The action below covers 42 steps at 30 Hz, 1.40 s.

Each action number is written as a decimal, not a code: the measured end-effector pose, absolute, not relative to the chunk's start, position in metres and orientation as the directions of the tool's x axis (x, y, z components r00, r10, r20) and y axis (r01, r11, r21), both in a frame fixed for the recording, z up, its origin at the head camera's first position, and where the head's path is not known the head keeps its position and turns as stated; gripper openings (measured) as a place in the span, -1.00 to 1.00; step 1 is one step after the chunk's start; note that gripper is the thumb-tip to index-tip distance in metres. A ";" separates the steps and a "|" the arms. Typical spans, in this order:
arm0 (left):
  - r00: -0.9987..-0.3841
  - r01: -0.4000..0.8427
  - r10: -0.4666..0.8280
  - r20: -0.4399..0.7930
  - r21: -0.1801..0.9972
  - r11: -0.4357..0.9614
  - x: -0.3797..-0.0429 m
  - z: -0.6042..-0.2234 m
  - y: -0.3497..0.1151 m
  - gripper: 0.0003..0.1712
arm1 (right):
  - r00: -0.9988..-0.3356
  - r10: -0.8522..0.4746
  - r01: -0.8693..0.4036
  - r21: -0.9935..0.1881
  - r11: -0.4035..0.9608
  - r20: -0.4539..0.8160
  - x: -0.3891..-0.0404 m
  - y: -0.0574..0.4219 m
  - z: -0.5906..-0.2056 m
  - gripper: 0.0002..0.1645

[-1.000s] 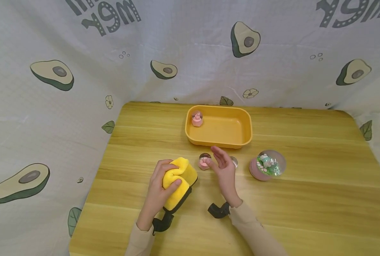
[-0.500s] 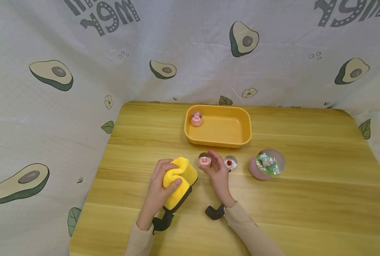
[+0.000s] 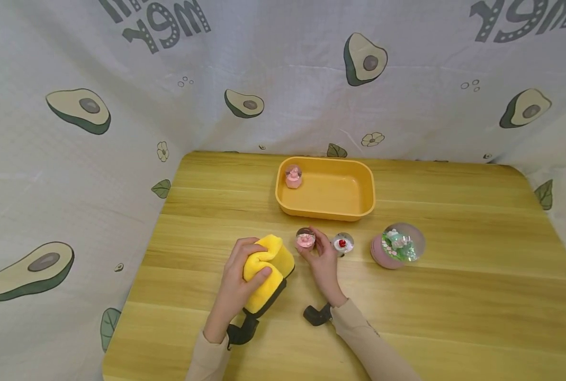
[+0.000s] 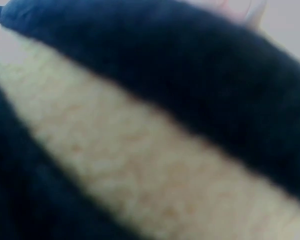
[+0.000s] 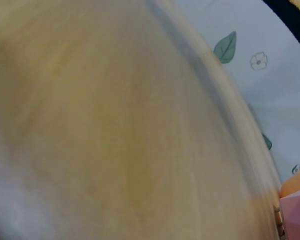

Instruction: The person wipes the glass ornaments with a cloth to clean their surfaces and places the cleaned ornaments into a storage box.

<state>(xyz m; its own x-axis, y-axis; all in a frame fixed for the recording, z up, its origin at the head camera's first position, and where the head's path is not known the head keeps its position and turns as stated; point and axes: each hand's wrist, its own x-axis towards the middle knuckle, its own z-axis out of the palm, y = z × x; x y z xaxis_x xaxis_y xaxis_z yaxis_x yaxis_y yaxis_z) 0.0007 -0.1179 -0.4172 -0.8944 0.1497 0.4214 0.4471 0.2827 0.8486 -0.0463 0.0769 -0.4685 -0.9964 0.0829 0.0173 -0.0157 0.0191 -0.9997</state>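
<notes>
My left hand (image 3: 235, 280) grips a folded yellow cloth (image 3: 275, 254) with dark edging, its thumb across the top. That cloth (image 4: 140, 160) fills the left wrist view, blurred. Thumb and forefinger of my right hand (image 3: 324, 264) pinch a small snow globe (image 3: 305, 238) with a pink base, which stands on the table. Only a pink corner of its base (image 5: 296, 212) shows in the right wrist view. Just right of that hand is a second small snow globe (image 3: 342, 243) with a red ball inside.
A yellow-orange tray (image 3: 330, 212) lies behind the hands, with a small pink snow globe (image 3: 293, 177) in its left end. A larger snow globe (image 3: 397, 246) on a pink base lies tilted at the right. A patterned curtain (image 3: 302, 95) surrounds the wooden table (image 3: 478, 254).
My right hand has moved left and down onto the small pink snow globe, uncovering the one with the red ball. The left hand and the cloth have stayed put.
</notes>
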 end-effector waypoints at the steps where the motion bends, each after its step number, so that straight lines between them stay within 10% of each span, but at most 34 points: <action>1: -0.893 0.449 0.151 0.423 0.848 0.282 0.001 -0.417 -0.118 -0.63 | -0.997 0.082 -0.016 -1.000 0.023 0.017 -0.046 0.077 -0.469 -0.34; 26: -0.913 0.407 0.152 0.378 0.862 0.302 0.000 -0.415 -0.116 -0.61 | -0.995 0.100 0.033 -0.997 0.070 -0.025 -0.056 0.085 -0.497 -0.43; 42: -0.908 0.418 0.152 0.389 0.861 0.292 -0.008 -0.416 -0.111 -0.61 | -0.980 0.007 -0.200 -0.974 -0.111 0.200 -0.041 0.093 -0.438 -0.44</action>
